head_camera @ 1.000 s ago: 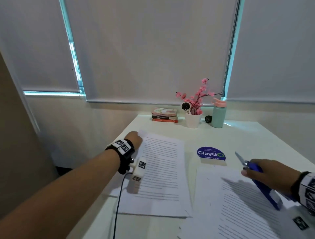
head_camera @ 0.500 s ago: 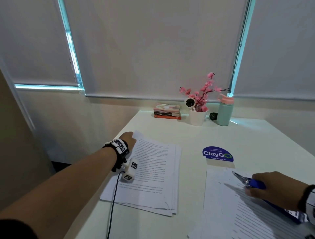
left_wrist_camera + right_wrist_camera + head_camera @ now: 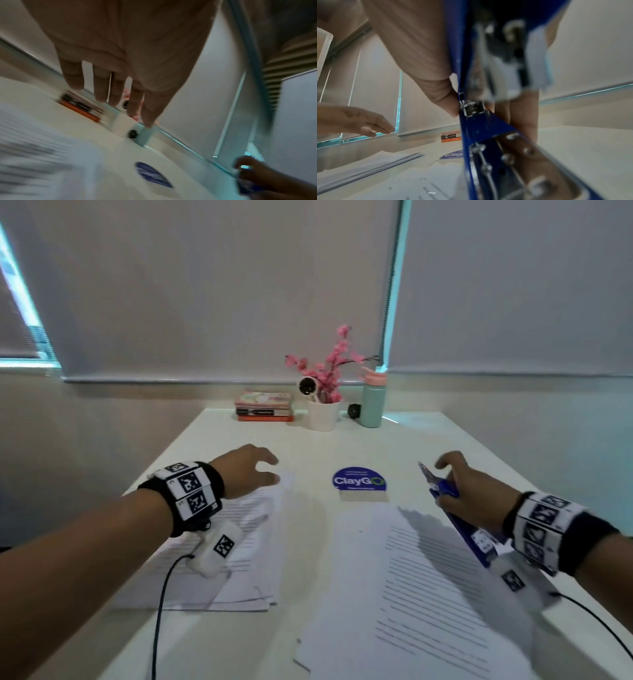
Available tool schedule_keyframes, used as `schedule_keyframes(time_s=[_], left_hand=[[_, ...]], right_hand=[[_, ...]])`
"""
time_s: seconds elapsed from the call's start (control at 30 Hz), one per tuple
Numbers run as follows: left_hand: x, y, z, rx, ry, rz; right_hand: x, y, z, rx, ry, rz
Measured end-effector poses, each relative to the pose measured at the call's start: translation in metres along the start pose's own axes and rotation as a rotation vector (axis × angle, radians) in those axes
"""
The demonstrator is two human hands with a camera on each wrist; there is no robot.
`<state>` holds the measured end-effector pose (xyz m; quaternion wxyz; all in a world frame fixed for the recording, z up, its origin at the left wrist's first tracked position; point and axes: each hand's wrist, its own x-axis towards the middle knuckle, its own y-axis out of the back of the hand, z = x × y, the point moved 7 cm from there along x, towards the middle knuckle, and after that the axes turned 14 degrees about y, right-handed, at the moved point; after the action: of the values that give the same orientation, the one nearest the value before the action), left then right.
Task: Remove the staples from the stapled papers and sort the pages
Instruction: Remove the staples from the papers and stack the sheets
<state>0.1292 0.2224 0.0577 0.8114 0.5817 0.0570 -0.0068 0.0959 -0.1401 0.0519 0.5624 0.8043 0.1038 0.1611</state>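
From the head view, the left hand was seen relaxed, empty, above the left paper stack. In the right wrist view, a blue stapler was gripped by the right hand over loose pages.

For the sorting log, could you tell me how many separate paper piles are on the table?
2: a left pile under the left hand, and a right pile nearer the right hand. Sheet counts are unreadable.

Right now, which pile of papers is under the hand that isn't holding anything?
The stack of papers on the left of the white table. The empty left hand hovers over its far end; the right hand holds the blue staple remover by the other papers.
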Motion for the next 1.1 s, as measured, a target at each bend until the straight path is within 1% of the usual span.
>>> schedule_keyframes(time_s=[0.07,0.13,0.23,0.3,0.4,0.5,0.73,0.83,0.9,1.0,1.1], left_hand=[[-0.026,-0.017,0.056,0.043,-0.164,-0.129],[-0.047,-0.041,0.102,0.1,-0.284,-0.214],[-0.065,-0.085,0.15,0.245,-0.405,-0.259],[-0.071,-0.111,0.166,0.373,-0.426,-0.299],[-0.077,-0.138,0.17,0.564,-0.425,-0.358],[-0.085,-0.15,0.164,0.629,-0.389,-0.361],[-0.101,-0.166,0.16,0.637,-0.366,-0.296],[-0.104,-0.163,0.16,0.624,-0.365,-0.276],[-0.105,-0.162,0.16,0.606,-0.361,-0.284],[-0.104,-0.164,0.159,0.595,-0.368,-0.295],[-0.105,-0.163,0.159,0.62,-0.361,-0.272]], right_hand=[[-0.007,0.001,0.003,-0.025,-0.002,-0.03],[-0.017,-0.002,0.004,-0.06,-0.013,-0.1],[-0.032,-0.008,0.002,-0.12,-0.027,-0.231],[-0.04,-0.012,-0.001,-0.181,-0.012,-0.322],[-0.054,-0.024,-0.004,-0.248,0.015,-0.466],[-0.062,-0.033,-0.009,-0.288,0.043,-0.54],[-0.045,-0.05,-0.046,-0.419,0.156,-0.599],[-0.04,-0.058,-0.053,-0.482,0.18,-0.626],[-0.038,-0.063,-0.052,-0.515,0.187,-0.625],[-0.037,-0.068,-0.051,-0.521,0.16,-0.605],[-0.035,-0.072,-0.052,-0.511,0.13,-0.582]])
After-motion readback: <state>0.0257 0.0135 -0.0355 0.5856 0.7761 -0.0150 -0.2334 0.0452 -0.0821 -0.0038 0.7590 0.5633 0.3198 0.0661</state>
